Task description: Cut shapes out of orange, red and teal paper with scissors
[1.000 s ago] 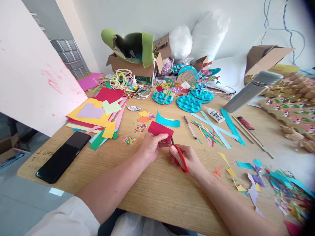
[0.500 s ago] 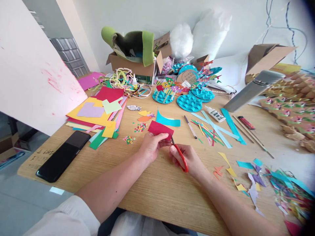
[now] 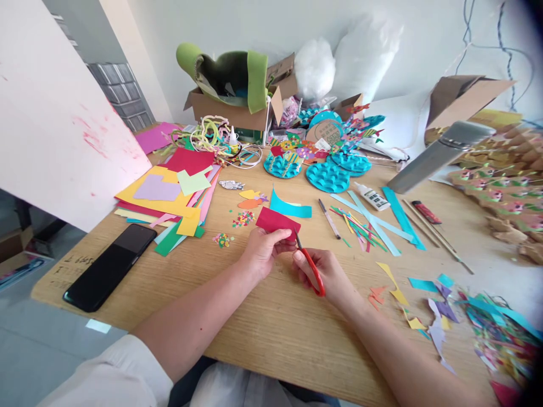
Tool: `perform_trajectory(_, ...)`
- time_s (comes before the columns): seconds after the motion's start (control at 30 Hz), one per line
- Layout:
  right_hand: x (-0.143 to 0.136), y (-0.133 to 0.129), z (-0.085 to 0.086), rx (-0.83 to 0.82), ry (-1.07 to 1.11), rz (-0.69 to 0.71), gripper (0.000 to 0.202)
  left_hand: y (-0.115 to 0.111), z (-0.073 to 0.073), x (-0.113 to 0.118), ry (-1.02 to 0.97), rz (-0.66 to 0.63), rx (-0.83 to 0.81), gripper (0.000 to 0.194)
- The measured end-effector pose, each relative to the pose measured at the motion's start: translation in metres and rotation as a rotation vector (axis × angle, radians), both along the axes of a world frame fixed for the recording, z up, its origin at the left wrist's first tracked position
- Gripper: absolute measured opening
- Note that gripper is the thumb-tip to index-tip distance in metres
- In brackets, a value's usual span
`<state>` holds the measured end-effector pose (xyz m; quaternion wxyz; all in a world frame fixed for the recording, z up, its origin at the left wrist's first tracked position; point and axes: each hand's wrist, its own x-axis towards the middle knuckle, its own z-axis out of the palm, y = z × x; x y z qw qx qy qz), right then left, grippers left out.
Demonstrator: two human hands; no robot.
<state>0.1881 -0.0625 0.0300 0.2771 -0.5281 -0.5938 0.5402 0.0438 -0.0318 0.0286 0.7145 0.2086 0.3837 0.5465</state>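
Little had moved since a second ago: my view had swung slightly, nudging everything a touch rightward, while my hands kept their pose. I sat at a wood-grained table [image 3: 271, 333] against a pale wall [image 3: 288, 22], with grey floor [image 3: 25, 333] showing at the left. My left hand [image 3: 263, 249] pinched one piece of red paper [image 3: 275, 219] between thumb and fingers, over the middle of the table. My right hand [image 3: 316, 268] was wrapped around the red handles of one pair of scissors [image 3: 315, 272], the dark blades meeting the paper's right edge; I couldn't tell how far they were parted. Beyond lay two little heaps of confetti dots [image 3: 244, 219], one pen [image 3: 329, 219] and three round, bumpy turquoise bases [image 3: 327, 177]. To the left were one glossy black phone [image 3: 109, 268] and flat, overlapping coloured sheets [image 3: 163, 210]; to the right, two slim sticks [image 3: 443, 244], one white squeeze bottle [image 3: 373, 196] and one smooth grey cylinder [image 3: 432, 164], leaning in view.
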Motion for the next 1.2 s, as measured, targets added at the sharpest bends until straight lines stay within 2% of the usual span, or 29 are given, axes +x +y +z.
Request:
perform_trajectory(0.67,-0.0003,-0.0014,-0.0005,-0.034,0.040,-0.017,0.059,-0.0003,-0.0006,0.0009,-0.026,-0.015,-0.011,0.021)
perform_trajectory(1.03,-0.0017,-0.0009,0.0063,-0.035,0.016,-0.015,0.063,-0.0007,0.0014,0.0006,-0.014,-0.036,-0.016,0.021)
perform_trajectory(1.2,-0.0014,-0.0005,0.0033,-0.027,0.010,-0.024,0.062,-0.0009,0.0014,0.0006,-0.019,-0.040,-0.011,0.021)
